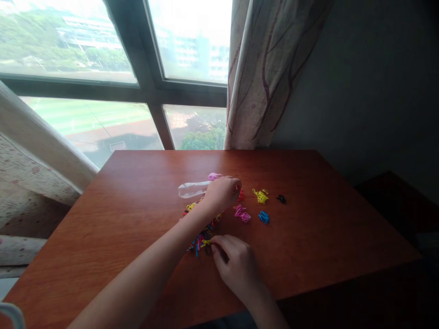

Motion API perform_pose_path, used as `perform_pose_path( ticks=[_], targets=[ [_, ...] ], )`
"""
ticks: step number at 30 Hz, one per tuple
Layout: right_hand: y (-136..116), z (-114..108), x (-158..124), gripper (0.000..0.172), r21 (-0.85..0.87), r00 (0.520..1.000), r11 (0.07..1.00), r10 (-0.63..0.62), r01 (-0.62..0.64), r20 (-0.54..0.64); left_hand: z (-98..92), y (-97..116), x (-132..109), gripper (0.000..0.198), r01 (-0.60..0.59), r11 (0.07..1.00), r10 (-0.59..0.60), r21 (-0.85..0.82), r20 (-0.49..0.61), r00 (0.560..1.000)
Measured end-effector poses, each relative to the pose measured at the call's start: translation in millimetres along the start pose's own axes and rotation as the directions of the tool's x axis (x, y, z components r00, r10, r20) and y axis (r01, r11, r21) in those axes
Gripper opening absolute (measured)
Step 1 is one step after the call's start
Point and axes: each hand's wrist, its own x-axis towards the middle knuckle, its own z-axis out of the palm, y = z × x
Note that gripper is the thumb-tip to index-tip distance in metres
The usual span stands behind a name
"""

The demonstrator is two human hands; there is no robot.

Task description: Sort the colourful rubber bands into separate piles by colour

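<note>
My left hand reaches across the mixed pile of colored bands, its fingertips pinched just above the small red pile; whatever they may hold is too small to make out. Lower down, my right hand pinches a yellow band at the right edge of the mixed pile. Separate little piles lie to the right: yellow, pink, blue and black. My left forearm hides part of the mixed pile.
A clear container with a pink end lies behind my left hand on the brown wooden table. Beyond the table's back edge are a window and a curtain. A white curved object shows at the lower left corner.
</note>
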Motion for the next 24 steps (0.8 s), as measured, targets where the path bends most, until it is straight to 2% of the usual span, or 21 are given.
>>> perform_pose_path(
  ticks=[3, 6, 12, 15, 18, 22, 24],
  targets=[
    [0.2, -0.6, 0.8, 0.019, 0.029, 1.0, 1.0, 0.005, -0.005, 0.006, 10.3, -4.3, 9.5, 0.017, 0.011, 1.0, -0.012, 0.021, 0.027, 1.0],
    [-0.3, -1.2, 1.5, 0.019, 0.041, 1.0, 0.999, 0.012, -0.013, 0.014, 11.4, -4.7, 10.5, 0.019, 0.013, 0.999, -0.014, 0.036, 0.032, 0.999],
    [-0.8, -1.0, 0.6, 0.019, 0.028, 0.999, 0.999, 0.028, -0.027, -0.029, -8.6, -1.4, -8.0, 0.021, -0.004, 1.0, 0.005, 0.014, -0.026, 1.0],
    [1.3, -0.2, 0.6, 0.02, 0.028, 0.995, 0.998, 0.053, -0.051, -0.086, -22.4, -2.5, -30.9, 0.018, -0.002, 1.0, 0.0, -0.024, -0.063, 0.998],
    [3.1, 0.1, 1.5, 0.02, 0.027, 0.992, 0.997, 0.079, -0.077, -0.1, -31.6, -6.7, -63.6, 0.016, -0.003, 0.998, -0.003, -0.067, -0.095, 0.995],
    [1.3, -1.3, 2.9, 0.019, 0.004, 0.995, 0.997, 0.077, -0.077, -0.061, -31.1, -12.1, -114.2, 0.014, -0.011, 0.977, -0.034, -0.211, -0.207, 0.978],
    [-0.5, -2.4, 3.5, 0.018, -0.021, 0.997, 0.997, 0.071, -0.072, -0.033, -27.0, -12.3, -137.6, 0.013, 0.008, 0.973, -0.063, -0.229, -0.235, 0.97]
  ],
)
